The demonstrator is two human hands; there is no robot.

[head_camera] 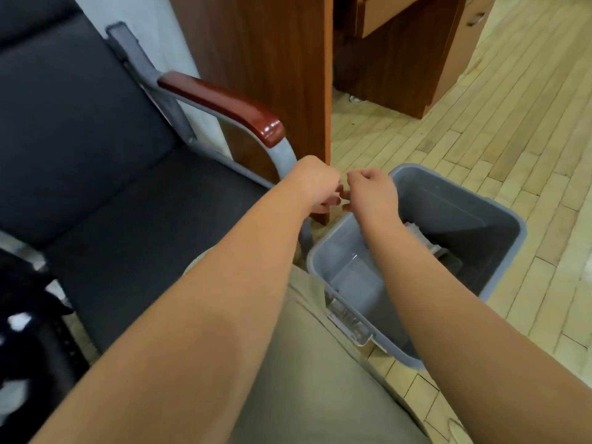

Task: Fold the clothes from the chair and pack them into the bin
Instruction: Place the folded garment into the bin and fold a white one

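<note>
Grey moulded-plastic rectangular bin [499, 251] stands on the pale wood-plank floor [480, 129], mouth upward, set askew to the planks. Its long axis seems to run from the chair side out to the right. A metal clip [350, 325] sits on its near wall. Pale folded fabric [429, 243] lies inside, partly hidden by the right forearm. Left hand [317, 184] and right hand [371, 193] hover over the bin's far corner, both loosely clenched, knuckles up, fingertips almost meeting, nothing seen in either. To the left stands a dark grey woven-upholstery chair [105, 193] with a grey metal frame and glossy reddish-brown armrest [224, 107]. A brown wood-veneer desk panel [272, 75] rises just behind the hands.
</note>
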